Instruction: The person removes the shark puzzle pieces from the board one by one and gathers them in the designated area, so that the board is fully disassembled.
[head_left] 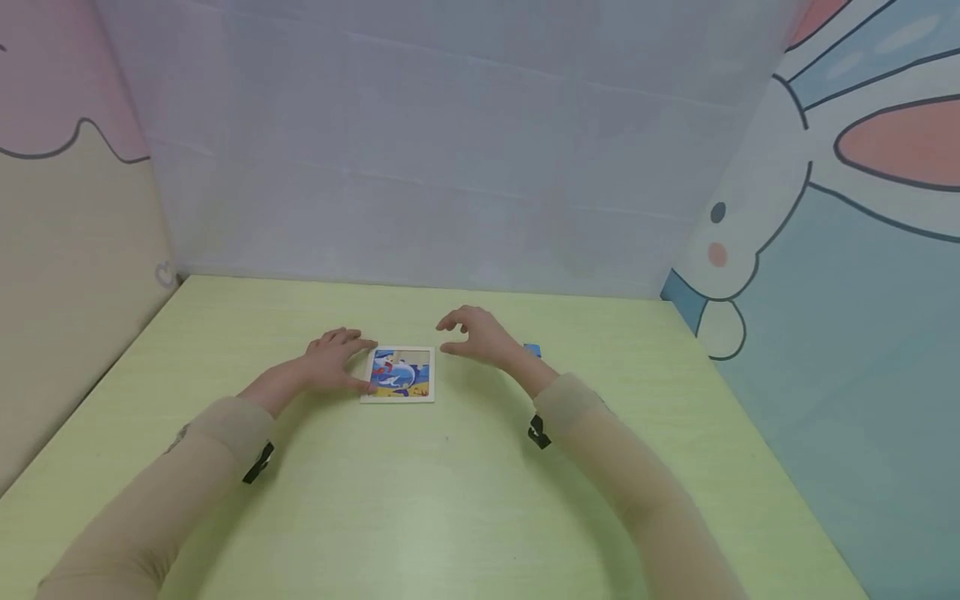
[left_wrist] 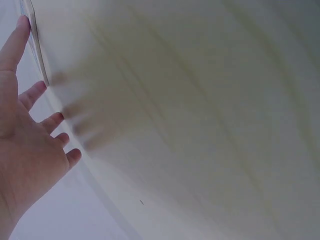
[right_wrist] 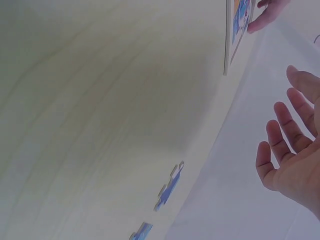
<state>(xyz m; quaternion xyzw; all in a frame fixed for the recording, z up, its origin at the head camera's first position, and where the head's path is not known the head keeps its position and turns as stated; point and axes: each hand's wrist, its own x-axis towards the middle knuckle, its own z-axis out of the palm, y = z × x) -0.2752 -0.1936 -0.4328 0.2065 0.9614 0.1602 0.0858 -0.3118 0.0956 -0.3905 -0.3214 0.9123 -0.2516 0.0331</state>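
Puzzle (head_left: 401, 377): towards 12 o'clock on the bench (head_left: 420, 483) (a sea picture)
Left hand (head_left: 332, 363): puzzle's 9 o'clock, fingers spread, touching it
Pieces (right_wrist: 170, 187): two, blue, puzzle's 3 o'clock
Right hand (head_left: 483, 338): puzzle's 2 o'clock, fingers loosely bent, apart

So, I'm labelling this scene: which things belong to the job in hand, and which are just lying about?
Part of the job:
framed puzzle, with the left hand at its edge
loose blue pieces

Just surroundings, nothing clearly stray:
rabbit print
pale backdrop
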